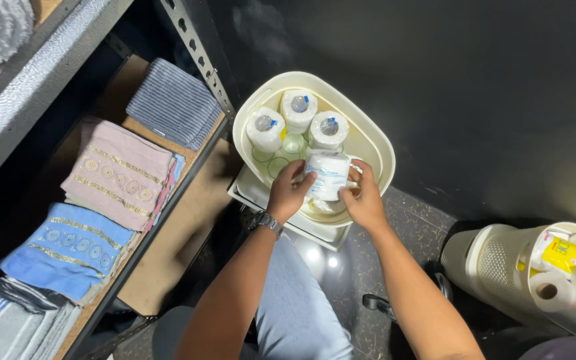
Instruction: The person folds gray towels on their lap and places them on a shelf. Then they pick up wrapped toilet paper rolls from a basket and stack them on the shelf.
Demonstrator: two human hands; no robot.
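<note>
Both my hands hold one wrapped toilet paper roll [328, 175] over a cream plastic basin [376, 137] on the floor. My left hand [289, 190] grips the roll's left side and has a wristwatch on its wrist; my right hand [363, 198] grips the right side. Three more wrapped rolls [299, 107] stand upright in the far part of the basin, beside some clear glasses [293, 143]. The basin rests on a white tray [251, 190].
A metal shelf at left carries folded towels: grey striped [175, 101], pink [120, 170], blue [68, 247]. A perforated white basket [495, 263] at right holds loose paper rolls [551, 290] and a yellow packet. A dark wall stands behind the basin.
</note>
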